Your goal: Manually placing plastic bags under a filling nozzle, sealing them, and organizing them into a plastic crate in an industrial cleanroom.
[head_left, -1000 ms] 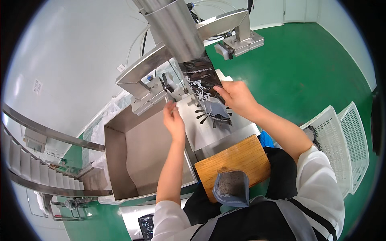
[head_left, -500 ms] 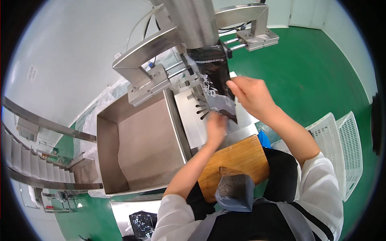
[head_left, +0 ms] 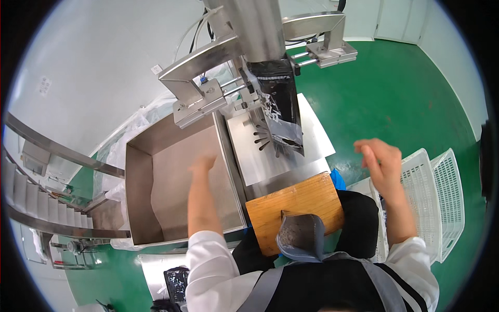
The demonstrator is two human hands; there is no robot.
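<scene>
A black printed bag with white marks (head_left: 280, 101) hangs from the steel filling tube (head_left: 257, 31), between two clamp assemblies (head_left: 200, 106), above a steel platform (head_left: 249, 166). My right hand (head_left: 378, 161) is raised right of the platform, away from the bag, fingers loosely bent and apart with nothing in them. My left hand (head_left: 204, 161) is motion-blurred over the large steel bin (head_left: 138, 203), left of the bag; its fingers are indistinct. A wooden board (head_left: 265, 218) lies near my body, with an open grey pouch or container (head_left: 301, 249) holding some grainy material at its near edge.
White plastic baskets (head_left: 448, 203) stand at the right on the green floor. A curved steel rail (head_left: 67, 148) and white stepped conveyor (head_left: 57, 208) are at the left. Dark packages (head_left: 176, 283) lie on a lower steel surface, lower left. A white wall (head_left: 99, 57) stands behind.
My right hand has let go of the bag and moved down to the right. My left hand has swung from beside the bag down-left over the bin. The bag still hangs from the tube.
</scene>
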